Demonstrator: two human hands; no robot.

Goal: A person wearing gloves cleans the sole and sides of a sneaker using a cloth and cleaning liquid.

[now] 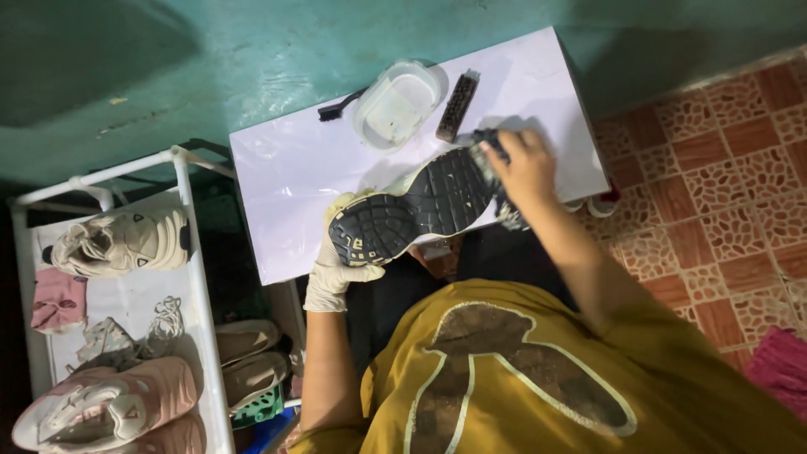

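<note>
My left hand (pixel 329 271), in a pale disposable glove, is closed around the heel end of a sneaker (pixel 420 206), fingers wrapped under the heel and thumb lying along its edge. The sneaker is held sole-up over the near edge of a white tabletop (pixel 286 176), heel at 8 o'clock and toe at 2 o'clock; the black tread faces me, with a pale midsole rim around it. My right hand (pixel 528 168), bare, is curled down onto the toe end of the sole, fingers bent and pressed over a dark item (pixel 509 214) that shows only at its edges, so I cannot tell what kind of tool or cloth it is. At 12 o'clock from the sneaker, on the tabletop, stands a clear plastic tub (pixel 395 105). A dark rectangular brush (pixel 457 106) lies just beside the tub at its 3 o'clock, bristles up. A thin black-handled brush (pixel 336 109) protrudes from behind the tub at its 9 o'clock. At 9 o'clock from the tabletop, well apart from my hands, a white tube-frame rack (pixel 189 244) carries a cream sneaker (pixel 122 242) on its far end, a pink cloth (pixel 57 300) beside it, loose laces (pixel 164 324) in the middle, and pink sneakers (pixel 109 403) at its near end. At 3 o'clock lies a red patterned tile floor (pixel 714 176).
</note>
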